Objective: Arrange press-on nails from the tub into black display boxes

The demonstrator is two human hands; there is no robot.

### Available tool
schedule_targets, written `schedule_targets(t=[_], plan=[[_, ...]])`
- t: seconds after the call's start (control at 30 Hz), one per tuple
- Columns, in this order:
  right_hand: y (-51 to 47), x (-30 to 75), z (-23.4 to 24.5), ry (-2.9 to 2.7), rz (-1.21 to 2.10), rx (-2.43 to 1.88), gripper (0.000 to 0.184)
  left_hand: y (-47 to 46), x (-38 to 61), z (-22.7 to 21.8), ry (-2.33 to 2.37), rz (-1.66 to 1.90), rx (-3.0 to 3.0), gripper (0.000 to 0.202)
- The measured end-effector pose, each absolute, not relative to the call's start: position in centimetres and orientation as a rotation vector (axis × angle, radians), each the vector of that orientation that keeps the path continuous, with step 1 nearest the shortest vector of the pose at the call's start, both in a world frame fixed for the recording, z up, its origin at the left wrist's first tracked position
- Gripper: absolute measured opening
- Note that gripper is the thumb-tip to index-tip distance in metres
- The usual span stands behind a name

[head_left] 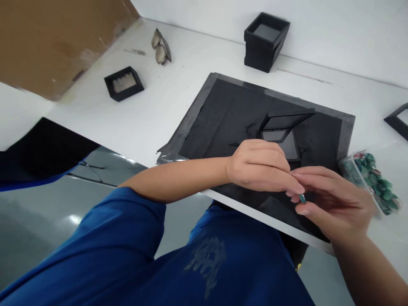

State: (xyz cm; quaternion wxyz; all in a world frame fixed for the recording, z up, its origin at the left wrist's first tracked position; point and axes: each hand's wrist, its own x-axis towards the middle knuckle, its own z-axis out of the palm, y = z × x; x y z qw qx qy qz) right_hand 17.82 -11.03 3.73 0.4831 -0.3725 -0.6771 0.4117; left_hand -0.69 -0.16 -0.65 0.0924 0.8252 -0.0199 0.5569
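Note:
My left hand point(263, 165) and my right hand point(342, 204) meet above the front right part of a black mat. Between their fingertips is a small teal-green piece point(302, 198), mostly covered by the fingers. My right thumb and fingers pinch it from the right, and the left fingertips close on it from the other side. Behind the left hand, an open black box point(288, 146) with a hinged, raised lid stands on the mat point(219, 114); my left hand hides part of it. A clear plastic tub point(363, 174), full of shiny green wrapped pieces point(379, 182), sits just beyond my right hand.
Black open-topped boxes stand stacked point(267, 42) by the back wall. A small black frame-like box point(124, 83) and a pair of glasses point(161, 47) lie at the left. Another black frame point(400, 121) is cut off at the right. A brown board point(60, 38) rises at the far left.

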Motion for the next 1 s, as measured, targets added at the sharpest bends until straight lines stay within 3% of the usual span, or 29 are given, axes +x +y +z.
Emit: schedule_targets(t=[0.1,0.2,0.3,0.53,0.7,1.0], plan=[[-11.0,17.9,3.7,-1.581,1.193,-0.855,0.039,-0.4,-0.7,-0.3,-0.122,1.729,2.464,0.014],[-11.1,17.8,3.9,-1.579,1.199,-0.904,0.041,-0.5,-0.8,-0.2,-0.104,1.628,2.549,0.019],[-11.2,17.6,4.1,-1.645,1.035,-0.975,0.044,-0.4,-0.7,-0.1,-0.095,1.734,2.517,0.022],[-11.4,17.7,4.2,-1.815,0.541,-1.049,0.058,-0.6,-0.3,0.1,-0.1,1.896,2.44,0.009],[-11.2,19.2,4.0,-2.002,-0.019,-0.997,0.078,-0.8,-0.2,-0.2,-0.012,1.875,2.355,0.022],[-10.5,19.4,3.6,-2.022,-0.056,-1.013,0.078,-0.5,-0.3,-1.4,0.046,1.775,2.536,0.02]])
